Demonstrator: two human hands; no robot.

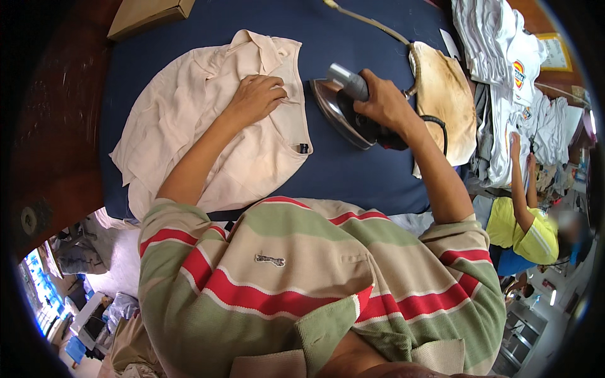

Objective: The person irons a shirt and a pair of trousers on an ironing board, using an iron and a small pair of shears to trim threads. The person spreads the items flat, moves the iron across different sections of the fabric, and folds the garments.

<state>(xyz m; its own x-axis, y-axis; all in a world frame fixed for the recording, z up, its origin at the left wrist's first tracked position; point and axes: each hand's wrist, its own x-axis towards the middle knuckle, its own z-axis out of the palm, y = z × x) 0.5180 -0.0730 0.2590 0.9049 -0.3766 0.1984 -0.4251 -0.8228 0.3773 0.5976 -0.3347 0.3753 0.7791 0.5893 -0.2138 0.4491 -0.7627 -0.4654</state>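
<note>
A pale cream-pink blouse (183,120) lies spread on the dark blue cover, its neckline and small dark label toward the right. My left hand (257,97) rests on the blouse near the neckline, with its fingers curled into the cloth. My right hand (389,104) is wrapped round the handle of a clothes iron (340,116), just right of the blouse and apart from it. The iron's metal edge faces the garment, over the blue cover. Whether its sole touches the cover I cannot tell.
A scorched beige pad (444,101) lies right of the iron, with a hose (372,22) running along it. White shirts (488,38) are stacked at the far right. A cardboard box (148,16) sits at the back left. Another person in yellow (523,230) handles the shirts.
</note>
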